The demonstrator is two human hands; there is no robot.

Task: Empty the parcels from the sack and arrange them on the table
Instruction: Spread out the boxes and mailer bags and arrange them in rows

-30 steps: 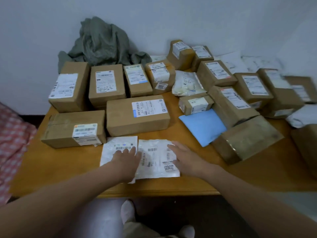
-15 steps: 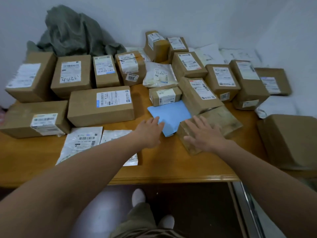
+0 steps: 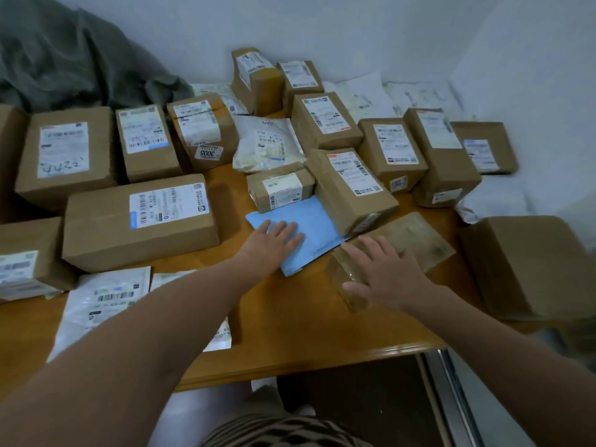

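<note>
Near the front edge of the table, towards its left, lie two white mailers side by side, the right one largely hidden under the left forearm. Past them, mid-table, the left hand lies flat with straight fingers on the single blue envelope. Just to the right, the right hand rests with spread, relaxed fingers on top of a taped box, which touches the envelope's corner. Counting that one, sixteen brown boxes cover the table from the left edge to the right, one of them cut off at the left. One white bag sits among the middle boxes. Pale mailers along the far edge are too blurred to count. One grey-green sack is slumped at the far left corner.
</note>
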